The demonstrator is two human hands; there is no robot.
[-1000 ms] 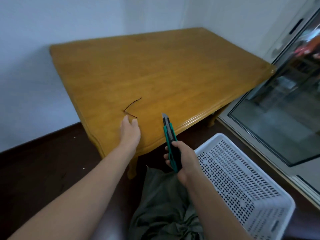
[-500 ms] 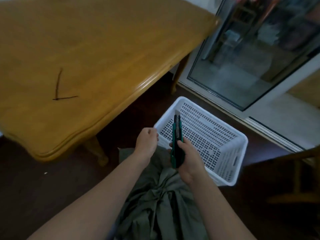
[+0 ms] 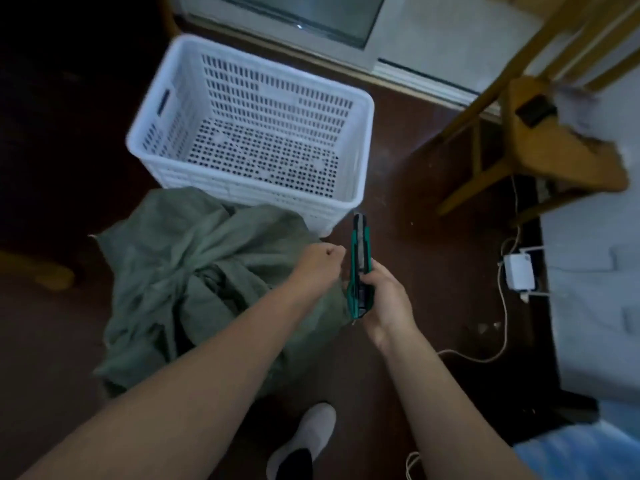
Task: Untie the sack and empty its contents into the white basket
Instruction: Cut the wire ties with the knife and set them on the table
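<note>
Green sack (image 3: 194,271) slumped left of centre, gathered folds turned upward, top edge touching white basket (image 3: 263,133) above. Right hand (image 3: 384,299) gripping utility knife (image 3: 360,268), long axis upright in frame, tip toward basket. Left hand (image 3: 320,263) fisted, holding nothing.

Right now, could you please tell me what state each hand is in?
Left hand: curled shut beside the sack; any hold on its cloth cannot be told.
Right hand: closed around the green utility knife.
</note>
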